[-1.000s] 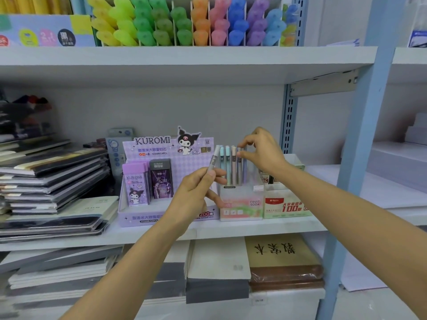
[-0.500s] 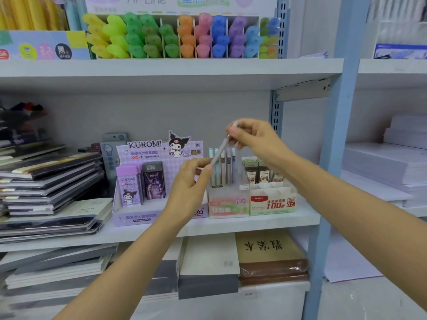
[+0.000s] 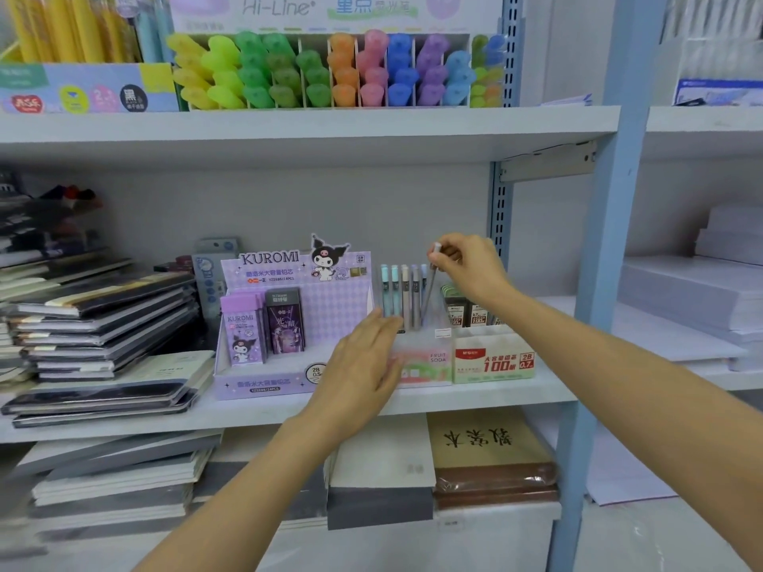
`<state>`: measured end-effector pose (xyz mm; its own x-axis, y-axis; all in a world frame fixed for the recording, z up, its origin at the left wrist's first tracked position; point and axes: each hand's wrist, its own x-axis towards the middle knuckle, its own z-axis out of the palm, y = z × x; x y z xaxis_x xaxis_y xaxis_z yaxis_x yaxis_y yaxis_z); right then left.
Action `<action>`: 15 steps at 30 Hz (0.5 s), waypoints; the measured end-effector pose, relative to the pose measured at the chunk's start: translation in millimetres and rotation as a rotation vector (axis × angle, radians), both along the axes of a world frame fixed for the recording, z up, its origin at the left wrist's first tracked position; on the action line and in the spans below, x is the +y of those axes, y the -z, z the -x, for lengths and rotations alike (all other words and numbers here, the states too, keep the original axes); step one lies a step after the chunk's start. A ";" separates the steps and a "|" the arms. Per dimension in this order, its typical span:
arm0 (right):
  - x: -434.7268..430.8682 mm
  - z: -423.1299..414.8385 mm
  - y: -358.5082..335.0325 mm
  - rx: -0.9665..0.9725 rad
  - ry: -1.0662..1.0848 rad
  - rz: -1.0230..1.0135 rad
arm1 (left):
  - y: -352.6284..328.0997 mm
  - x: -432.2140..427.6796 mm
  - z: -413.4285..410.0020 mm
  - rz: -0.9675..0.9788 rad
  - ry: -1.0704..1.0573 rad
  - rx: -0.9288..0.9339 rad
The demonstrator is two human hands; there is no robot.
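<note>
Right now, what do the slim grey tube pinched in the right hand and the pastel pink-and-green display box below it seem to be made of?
The slim grey tube is probably smooth plastic, slightly translucent, with a whitish cap. The right hand pinches its top. The pastel pink-and-green display box is likely printed card with a matte finish and flat folded faces, though blur leaves that open.

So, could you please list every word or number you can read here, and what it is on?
"Hi-Line" on the highlighter rack.
"KUROMI" and "2B 0.5" on the purple box.
"FRUIT SODA" on the pink box.
"2B 0.7" and "100" on the white box.
Tube in the right hand: too small to read.
</note>
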<state>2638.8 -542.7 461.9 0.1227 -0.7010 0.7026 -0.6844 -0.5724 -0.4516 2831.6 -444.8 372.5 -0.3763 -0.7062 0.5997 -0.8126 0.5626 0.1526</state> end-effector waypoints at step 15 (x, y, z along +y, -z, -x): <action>-18.0 -5.2 11.2 0.038 0.015 0.008 | 10.2 -6.3 0.8 0.058 0.015 0.011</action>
